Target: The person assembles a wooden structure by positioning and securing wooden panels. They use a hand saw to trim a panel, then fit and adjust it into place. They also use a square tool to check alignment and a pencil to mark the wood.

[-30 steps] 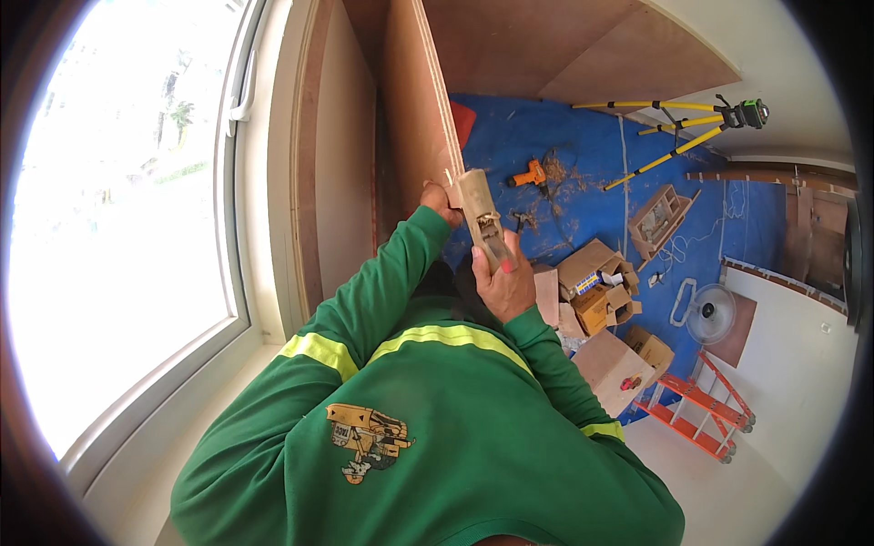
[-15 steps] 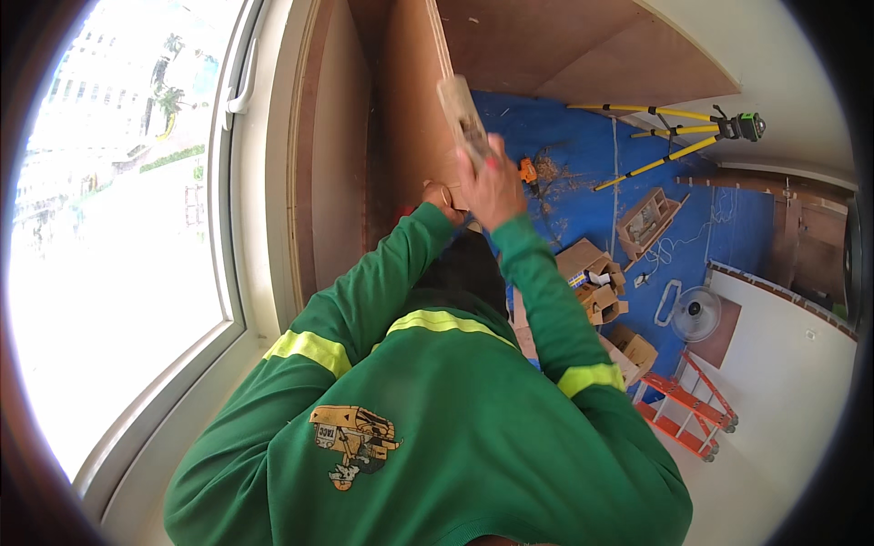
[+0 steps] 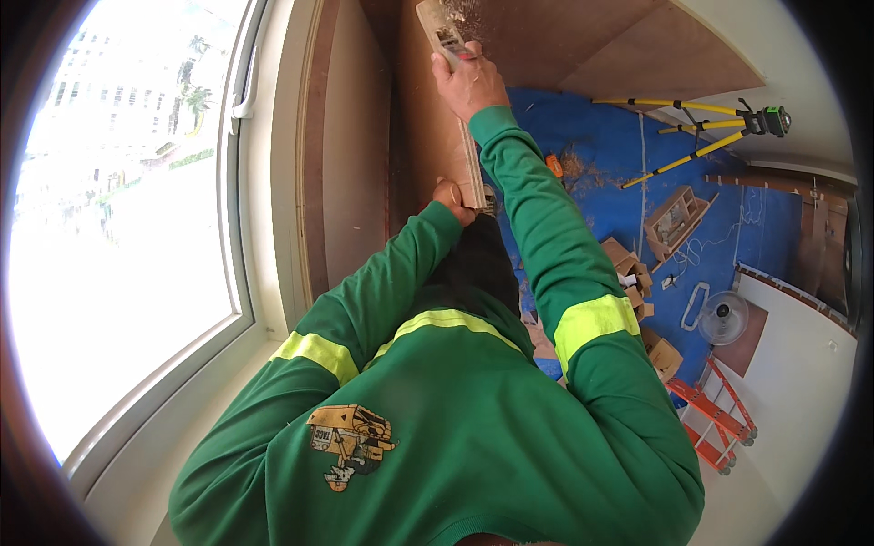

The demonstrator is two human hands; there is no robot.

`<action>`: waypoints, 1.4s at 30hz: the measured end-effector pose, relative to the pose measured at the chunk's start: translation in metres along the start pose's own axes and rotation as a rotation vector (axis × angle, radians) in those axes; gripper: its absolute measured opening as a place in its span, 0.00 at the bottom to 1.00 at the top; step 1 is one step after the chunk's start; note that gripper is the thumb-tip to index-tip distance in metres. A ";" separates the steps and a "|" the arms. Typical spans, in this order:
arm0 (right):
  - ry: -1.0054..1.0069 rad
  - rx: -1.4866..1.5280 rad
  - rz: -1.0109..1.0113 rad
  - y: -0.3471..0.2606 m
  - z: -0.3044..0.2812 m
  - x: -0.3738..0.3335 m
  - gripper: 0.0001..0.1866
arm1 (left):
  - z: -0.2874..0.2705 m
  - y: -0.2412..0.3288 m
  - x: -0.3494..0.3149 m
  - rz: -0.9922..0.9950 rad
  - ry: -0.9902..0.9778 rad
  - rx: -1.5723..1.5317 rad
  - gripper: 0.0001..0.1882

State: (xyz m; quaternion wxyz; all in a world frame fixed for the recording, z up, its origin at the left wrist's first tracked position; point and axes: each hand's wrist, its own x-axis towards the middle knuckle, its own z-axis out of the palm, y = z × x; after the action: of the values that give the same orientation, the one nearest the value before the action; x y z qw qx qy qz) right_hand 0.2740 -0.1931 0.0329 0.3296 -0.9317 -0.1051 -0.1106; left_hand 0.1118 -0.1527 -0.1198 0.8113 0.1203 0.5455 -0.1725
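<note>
Window, left side: pale frame, white handle; strong daylight, the view outside largely washed out, trees and a building faintly visible. Panelling, upper area: brown, jointed. Wall, lower right: white. Floor covering: blue, with pale seam lines. Tripod, yellow-legged, dark head with green detail. Wooden tray, oblong; pale cord near it. Cardboard boxes, several, partly hidden. Fan, round. Ladder, orange, beside the white wall.
</note>
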 end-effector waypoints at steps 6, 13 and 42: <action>-0.229 0.051 0.066 -0.021 -0.089 -0.162 0.21 | -0.024 0.000 0.034 0.378 -0.446 0.471 0.15; -0.237 0.049 -0.032 -0.012 -0.103 -0.210 0.19 | -0.050 -0.001 0.063 0.932 -0.858 1.070 0.15; -0.233 0.064 0.210 -0.009 -0.057 -0.085 0.25 | -0.002 0.005 0.024 -0.122 -0.050 0.022 0.33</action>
State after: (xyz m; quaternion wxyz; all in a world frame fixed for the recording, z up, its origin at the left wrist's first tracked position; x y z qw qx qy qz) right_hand 0.1828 -0.2328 0.0585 0.3543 -0.9332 -0.0481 0.0366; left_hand 0.1208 -0.1507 -0.1424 0.8112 0.0912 0.5296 -0.2306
